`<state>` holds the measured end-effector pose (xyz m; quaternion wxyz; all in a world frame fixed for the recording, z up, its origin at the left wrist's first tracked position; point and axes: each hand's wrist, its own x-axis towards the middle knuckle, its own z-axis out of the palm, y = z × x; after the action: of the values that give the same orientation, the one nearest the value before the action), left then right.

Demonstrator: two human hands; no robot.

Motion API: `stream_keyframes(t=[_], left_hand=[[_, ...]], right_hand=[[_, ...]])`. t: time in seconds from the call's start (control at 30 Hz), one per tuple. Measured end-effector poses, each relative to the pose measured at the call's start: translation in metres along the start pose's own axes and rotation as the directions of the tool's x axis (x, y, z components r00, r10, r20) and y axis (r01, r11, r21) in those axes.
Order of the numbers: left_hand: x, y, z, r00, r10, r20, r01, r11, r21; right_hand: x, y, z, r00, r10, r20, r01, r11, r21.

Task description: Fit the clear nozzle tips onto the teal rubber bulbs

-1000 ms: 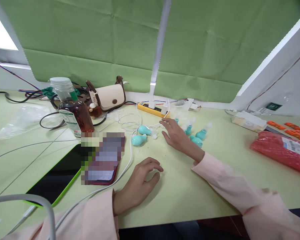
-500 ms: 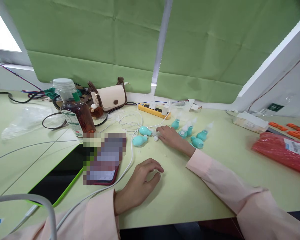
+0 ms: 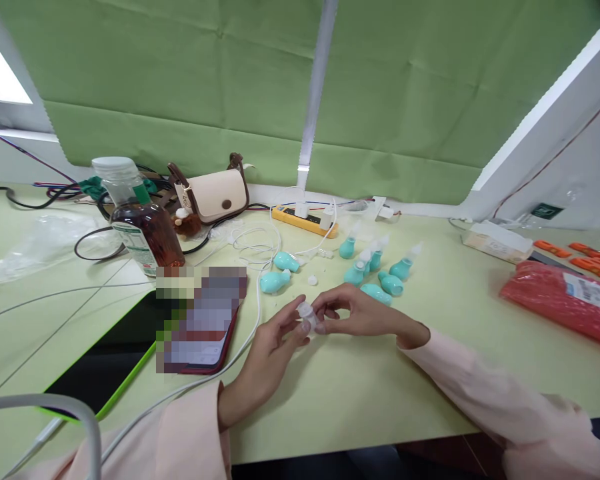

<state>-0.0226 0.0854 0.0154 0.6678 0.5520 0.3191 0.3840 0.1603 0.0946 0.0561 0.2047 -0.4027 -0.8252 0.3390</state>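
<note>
Above the table's middle, my left hand [image 3: 273,350] and my right hand [image 3: 355,312] meet at a small translucent plastic piece [image 3: 307,313], round at its top end. My left thumb and fingers close on its left side, while my right fingertips pinch it from the right. Just beyond lies a small white round part [image 3: 313,281]. Two teal squeeze bulbs [image 3: 275,281] rest on the far left of my hands. Behind my right hand are several more teal bulbs [image 3: 401,268], some upright with clear tips and others lying on their sides.
A phone with a lit screen [image 3: 205,327] and a green-edged phone [image 3: 110,360] lie at left, with a white cable [image 3: 253,337] beside them. Farther back are a dark bottle [image 3: 147,233], a handbag [image 3: 217,195] and a yellow power strip [image 3: 305,220]. A red package [image 3: 550,293] lies right.
My right hand has drawn back toward me from among the small parts, bringing the translucent piece. My left hand has moved forward and closed on it too.
</note>
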Motion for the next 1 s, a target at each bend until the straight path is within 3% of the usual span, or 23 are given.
stream_keyframes(t=[0.17, 0.3, 0.37, 0.5, 0.67, 0.83, 1.0], left_hand=[[0.003, -0.002, 0.003, 0.996, -0.079, -0.034, 0.076, 0.993, -0.09], [-0.002, -0.002, 0.007, 0.995, -0.093, 0.033, 0.09, 0.993, 0.078], [-0.005, -0.001, 0.008, 0.993, -0.085, 0.082, 0.067, 0.977, 0.204], [-0.006, -0.002, 0.007, 0.991, -0.065, 0.113, 0.03, 0.958, 0.286], [-0.004, -0.008, 0.004, 0.996, -0.042, 0.081, 0.022, 0.972, 0.235], [-0.001, -0.007, 0.004, 0.995, -0.1, 0.011, 0.099, 0.991, 0.09], [0.001, 0.004, 0.003, 0.985, -0.154, -0.071, 0.149, 0.986, -0.075]], right_hand=[[0.003, 0.007, -0.007, 0.998, 0.02, 0.065, -0.02, 1.0, 0.013], [0.021, 0.021, -0.008, 0.996, 0.057, -0.073, -0.051, 0.996, 0.077], [0.033, 0.028, 0.001, 0.985, 0.032, -0.17, -0.037, 0.999, -0.029], [0.056, 0.031, 0.022, 0.979, -0.036, -0.201, -0.017, 0.967, -0.255], [0.069, 0.026, 0.031, 0.969, -0.021, -0.245, -0.053, 0.954, -0.294], [0.077, 0.027, 0.032, 0.962, -0.007, -0.273, -0.069, 0.961, -0.269], [0.062, 0.023, 0.022, 0.942, 0.025, -0.334, -0.089, 0.98, -0.176]])
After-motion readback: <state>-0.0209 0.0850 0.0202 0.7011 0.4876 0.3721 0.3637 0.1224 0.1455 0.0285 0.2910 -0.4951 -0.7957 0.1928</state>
